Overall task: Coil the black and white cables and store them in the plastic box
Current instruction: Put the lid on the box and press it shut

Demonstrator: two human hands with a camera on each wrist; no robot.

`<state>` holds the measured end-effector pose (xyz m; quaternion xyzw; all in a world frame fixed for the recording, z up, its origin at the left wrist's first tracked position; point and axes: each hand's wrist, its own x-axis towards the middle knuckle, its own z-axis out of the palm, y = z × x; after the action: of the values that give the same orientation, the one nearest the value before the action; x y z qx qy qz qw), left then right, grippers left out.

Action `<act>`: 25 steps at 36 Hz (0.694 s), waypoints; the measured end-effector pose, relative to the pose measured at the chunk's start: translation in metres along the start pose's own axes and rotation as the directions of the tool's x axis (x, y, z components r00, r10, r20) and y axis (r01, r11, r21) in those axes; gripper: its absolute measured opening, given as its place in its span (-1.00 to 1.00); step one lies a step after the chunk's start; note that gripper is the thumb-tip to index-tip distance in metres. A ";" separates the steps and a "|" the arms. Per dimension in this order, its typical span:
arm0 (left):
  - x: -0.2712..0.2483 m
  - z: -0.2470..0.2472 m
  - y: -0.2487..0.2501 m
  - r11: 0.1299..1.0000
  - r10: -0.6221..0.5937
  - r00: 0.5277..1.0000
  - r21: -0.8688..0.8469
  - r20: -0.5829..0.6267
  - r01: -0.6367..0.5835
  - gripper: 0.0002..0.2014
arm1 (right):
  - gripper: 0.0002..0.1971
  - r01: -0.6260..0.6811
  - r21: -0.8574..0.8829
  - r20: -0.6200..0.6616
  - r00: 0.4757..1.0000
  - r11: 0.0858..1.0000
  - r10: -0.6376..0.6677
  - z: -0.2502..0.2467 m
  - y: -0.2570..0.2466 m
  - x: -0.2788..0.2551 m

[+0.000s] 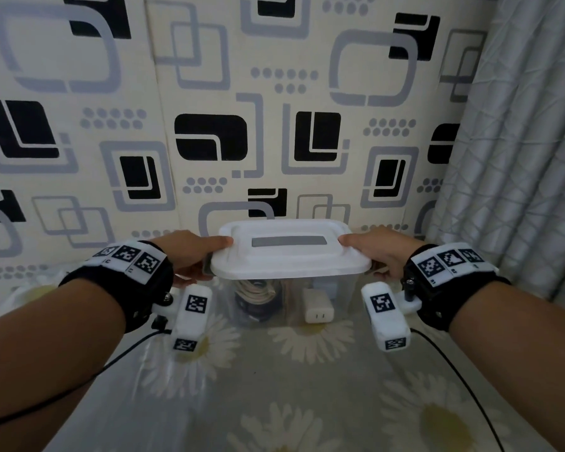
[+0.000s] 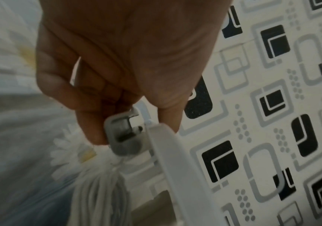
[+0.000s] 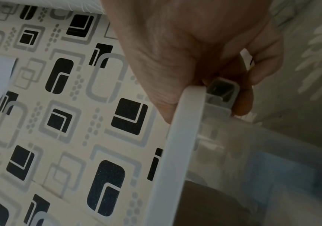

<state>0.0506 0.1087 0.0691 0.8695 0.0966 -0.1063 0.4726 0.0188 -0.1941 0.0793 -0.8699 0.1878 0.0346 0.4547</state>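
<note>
A clear plastic box point(image 1: 320, 288) sits on the table point(image 1: 274, 386), close to the wall with the black and grey squares point(image 1: 209, 138). Its white lid point(image 1: 291, 252) is on top. Inside the box you can see a coiled white cable point(image 1: 258, 292) lying on a coiled black cable point(image 1: 252, 309), both on the left side. A white plug point(image 1: 318, 309) stands next to them on the right (it has two little slots on the front).

The left hand point(image 1: 193, 252) holds the left end of the box. Its thumb lies on the lid and its fingers point(image 2: 90, 122) curl under a grey clip point(image 2: 123, 134) there.

The right hand point(image 1: 377, 252) holds the right end the same way, thumb on the lid, fingers point(image 3: 243, 97) wrapped around the other grey clip point(image 3: 222, 94).

The table has a cloth with big white daisies point(image 1: 310, 334).
</note>
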 end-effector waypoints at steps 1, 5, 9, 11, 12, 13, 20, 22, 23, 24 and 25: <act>-0.002 0.001 0.002 1.000 0.005 1.000 0.012 -0.017 -0.005 -0.54 | -0.63 0.003 0.002 -0.003 1.000 1.000 -0.003 0.000 0.000 -0.001; -0.006 0.005 0.010 0.995 0.045 0.998 0.091 -0.053 -0.040 -0.62 | -0.66 0.015 -0.014 -0.023 1.000 1.000 -0.015 0.000 0.000 -0.001; -0.002 0.006 0.012 0.981 0.074 0.994 0.183 -0.078 -0.059 -0.60 | -0.65 0.020 -0.021 -0.024 1.000 1.000 -0.020 0.000 -0.001 -0.002; -0.001 0.007 0.013 0.970 0.098 0.991 0.233 -0.091 -0.074 -0.59 | -0.65 0.022 -0.024 -0.033 0.999 0.999 -0.023 0.001 -0.001 -0.002; 0.000 0.007 0.014 0.962 0.111 0.989 0.261 -0.095 -0.083 -0.59 | -0.65 0.023 -0.022 -0.036 0.999 0.999 -0.024 0.001 -0.001 -0.002; 0.000 0.007 0.014 0.953 0.122 0.988 0.288 -0.096 -0.089 -0.58 | -0.65 0.025 -0.022 -0.039 0.999 0.999 -0.026 0.001 -0.001 -0.002; -0.001 0.011 0.020 0.888 0.202 0.972 0.441 -0.118 -0.131 -0.58 | -0.65 0.040 -0.028 -0.045 0.998 0.999 -0.042 0.001 -0.001 -0.005; -0.002 0.013 0.022 0.867 0.225 0.966 0.477 -0.127 -0.139 -0.56 | -0.66 0.052 -0.028 -0.042 0.998 0.998 -0.053 0.001 -0.001 -0.005; -0.001 0.013 0.022 0.866 0.225 0.966 0.481 -0.125 -0.139 -0.55 | -0.66 0.056 -0.027 -0.042 0.997 0.998 -0.057 0.001 -0.001 -0.005; 0.000 0.013 0.022 0.865 0.221 0.967 0.483 -0.126 -0.135 -0.56 | -0.67 0.059 -0.024 -0.042 0.997 0.998 -0.060 0.001 -0.001 -0.006; 0.000 0.012 0.022 0.864 0.220 0.966 0.486 -0.134 -0.130 -0.58 | -0.67 0.061 -0.021 -0.041 0.997 0.998 -0.062 0.001 -0.001 -0.005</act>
<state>0.0551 0.0866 0.0806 0.9696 0.0315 -0.0021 0.2426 0.0141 -0.1915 0.0811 -0.8803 0.1699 0.0043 0.4430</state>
